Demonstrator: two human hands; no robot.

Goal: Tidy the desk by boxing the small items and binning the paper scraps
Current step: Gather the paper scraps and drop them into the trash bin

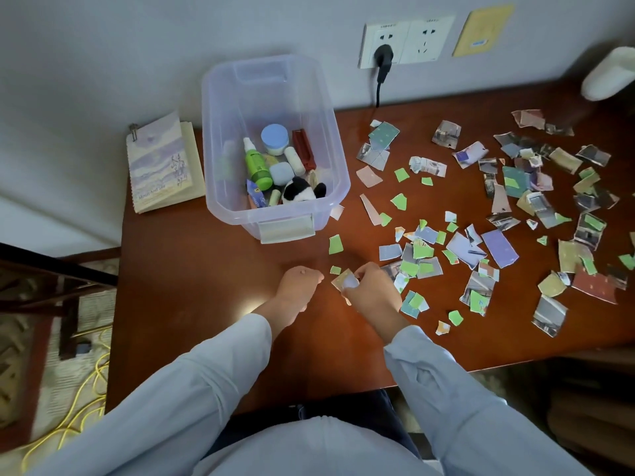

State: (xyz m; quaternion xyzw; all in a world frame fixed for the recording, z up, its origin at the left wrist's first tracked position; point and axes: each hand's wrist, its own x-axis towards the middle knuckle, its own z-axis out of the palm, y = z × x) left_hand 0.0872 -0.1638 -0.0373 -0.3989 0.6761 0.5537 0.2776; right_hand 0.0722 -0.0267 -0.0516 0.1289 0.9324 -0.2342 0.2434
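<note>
Down at the near edge of the brown wooden desk (206,286) we see both hands close together. The right hand (369,290) pinches a small bunch of torn scraps (344,281) between thumb and curled fingers. The left hand (299,286) lies just beside it with its fingers tucked under, and we cannot tell whether it holds anything. A tiny green scrap (335,270) lies on the desk between the two hands, and a larger green scrap (335,244) sits a little farther back, towards the box.

The clear plastic box (213,132) stands at the back left against the wall. Inside it we make out a green spray bottle (256,163), a blue-lidded jar (275,137), a red case (304,149), a white tube (294,161) and a panda plush (302,194).

The remaining paper scraps (515,201), green, lilac and photo-printed, are strewn loose over the right half of the desk. A clipped notebook (161,166) lies left of the box, touching its side. On the wall, a black plug (383,56) sits in a white socket (386,41).
</note>
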